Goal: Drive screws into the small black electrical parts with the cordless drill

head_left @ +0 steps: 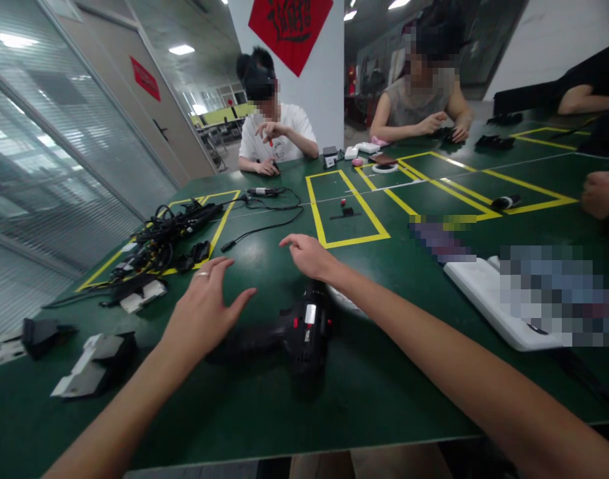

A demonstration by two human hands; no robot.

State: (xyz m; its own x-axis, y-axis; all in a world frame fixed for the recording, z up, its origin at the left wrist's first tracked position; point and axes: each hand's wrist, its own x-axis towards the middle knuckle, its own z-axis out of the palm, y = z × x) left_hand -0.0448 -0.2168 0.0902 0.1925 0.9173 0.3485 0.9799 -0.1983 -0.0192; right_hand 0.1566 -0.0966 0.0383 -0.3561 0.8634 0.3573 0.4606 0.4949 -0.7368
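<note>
Your left hand (205,303) was spread wide, thumb well off the fingers, just beside the handle of the black drill (307,339); contact couldn't be told. Your right hand (309,256) was bent, index finger out to the left, the others curled; palm hidden, so can't tell whether it held anything. It was over the drill's far end. The drill lay on its side on the green table (225,426), near side, between your forearms, handle to the left.

Labels: pale label (310,314) on the drill, too blurred to read. Large red sign (292,33) on the far pillar carried black characters, not legible to me; smaller red sign (145,78) on the left door, same.

Counts: one drill; one ring (203,274) on your left hand; three black-and-white pieces (98,364) at left; one cable heap (177,229) far left; one loose cable (269,227) right of it; one white device (498,306) at right, partly pixelated. Two co-workers (279,130) sat at the far side, arms of others showing at right.
</note>
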